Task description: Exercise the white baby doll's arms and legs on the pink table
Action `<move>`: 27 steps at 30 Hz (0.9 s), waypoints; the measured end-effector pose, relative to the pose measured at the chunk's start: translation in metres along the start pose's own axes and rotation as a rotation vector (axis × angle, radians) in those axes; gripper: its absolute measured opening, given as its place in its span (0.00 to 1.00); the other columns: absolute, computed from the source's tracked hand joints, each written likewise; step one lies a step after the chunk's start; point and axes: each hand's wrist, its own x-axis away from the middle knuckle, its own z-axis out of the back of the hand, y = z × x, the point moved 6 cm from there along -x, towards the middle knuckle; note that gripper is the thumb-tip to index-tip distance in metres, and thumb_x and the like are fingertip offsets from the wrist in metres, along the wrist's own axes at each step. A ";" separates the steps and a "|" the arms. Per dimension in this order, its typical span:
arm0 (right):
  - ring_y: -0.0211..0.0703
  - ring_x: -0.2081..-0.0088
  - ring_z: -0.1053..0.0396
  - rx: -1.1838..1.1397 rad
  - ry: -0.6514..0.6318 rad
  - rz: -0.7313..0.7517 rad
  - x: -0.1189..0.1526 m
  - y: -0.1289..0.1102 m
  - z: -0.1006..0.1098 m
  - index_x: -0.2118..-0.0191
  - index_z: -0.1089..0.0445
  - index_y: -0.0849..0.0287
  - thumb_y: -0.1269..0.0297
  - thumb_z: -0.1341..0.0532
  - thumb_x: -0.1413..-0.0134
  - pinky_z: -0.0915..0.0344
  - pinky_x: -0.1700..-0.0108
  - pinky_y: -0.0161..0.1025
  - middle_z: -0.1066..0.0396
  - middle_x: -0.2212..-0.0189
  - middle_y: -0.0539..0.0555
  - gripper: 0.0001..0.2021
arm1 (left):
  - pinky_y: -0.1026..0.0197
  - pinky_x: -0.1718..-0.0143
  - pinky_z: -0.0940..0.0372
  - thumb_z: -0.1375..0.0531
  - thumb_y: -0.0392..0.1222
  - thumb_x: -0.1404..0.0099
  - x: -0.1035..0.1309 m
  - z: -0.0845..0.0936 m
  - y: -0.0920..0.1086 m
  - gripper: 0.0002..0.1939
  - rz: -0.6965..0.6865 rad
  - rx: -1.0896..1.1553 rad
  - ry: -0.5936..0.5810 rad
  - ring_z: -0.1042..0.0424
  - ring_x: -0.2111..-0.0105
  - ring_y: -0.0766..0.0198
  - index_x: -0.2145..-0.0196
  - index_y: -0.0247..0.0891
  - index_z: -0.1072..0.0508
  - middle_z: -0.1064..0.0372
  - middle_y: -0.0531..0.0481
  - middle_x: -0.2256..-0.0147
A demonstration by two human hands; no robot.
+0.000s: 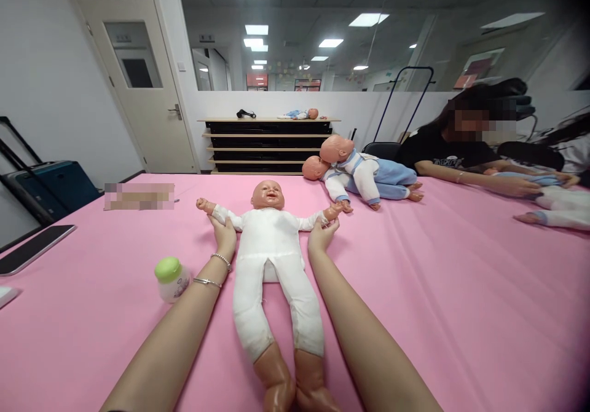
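Far left of frame: phone (34, 249) lying flat near the table edge, out of the way. Left of centre: green-capped jar (170, 280) standing upright just beside the left forearm, within easy reach. Centre: baby doll (271, 258) lying face-up on the pink table cover (461, 313), arms spread. Left hand (224, 233) clamping the doll's arm near the wrist; right hand (322, 235) closing fingers on the other wrist, pinning both arms outward, probably keeping the body flat. Upper right: two more dolls (359, 172) piled together, another person's arm (479, 177) reaching across.
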 end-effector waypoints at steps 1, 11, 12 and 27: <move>0.46 0.46 0.39 -0.005 0.008 -0.014 0.001 -0.001 0.001 0.43 0.51 0.63 0.62 0.47 0.50 0.40 0.47 0.44 0.41 0.46 0.65 0.28 | 0.60 0.50 0.38 0.48 0.44 0.36 0.001 0.000 0.001 0.37 0.017 -0.002 0.000 0.35 0.48 0.59 0.36 0.36 0.65 0.46 0.39 0.42; 0.44 0.44 0.42 -0.059 -0.267 0.176 0.019 -0.026 -0.018 0.41 0.50 0.59 0.62 0.45 0.51 0.43 0.44 0.45 0.44 0.43 0.60 0.30 | 0.59 0.51 0.38 0.48 0.43 0.36 0.009 -0.004 0.020 0.38 -0.054 -0.059 -0.132 0.36 0.49 0.59 0.36 0.44 0.66 0.45 0.44 0.42; 0.44 0.44 0.42 -0.054 -0.283 0.219 0.021 -0.029 -0.019 0.41 0.49 0.59 0.63 0.45 0.51 0.43 0.44 0.45 0.43 0.44 0.60 0.29 | 0.58 0.51 0.38 0.49 0.42 0.36 0.010 -0.006 0.022 0.37 -0.095 -0.093 -0.150 0.35 0.50 0.58 0.36 0.45 0.65 0.42 0.44 0.44; 0.42 0.44 0.42 0.050 -0.608 0.573 0.043 -0.049 -0.036 0.52 0.31 0.53 0.78 0.52 0.53 0.45 0.41 0.48 0.35 0.50 0.54 0.24 | 0.46 0.46 0.47 0.52 0.33 0.39 0.020 -0.026 0.035 0.28 -0.431 -0.421 -0.330 0.43 0.50 0.52 0.41 0.46 0.42 0.42 0.42 0.52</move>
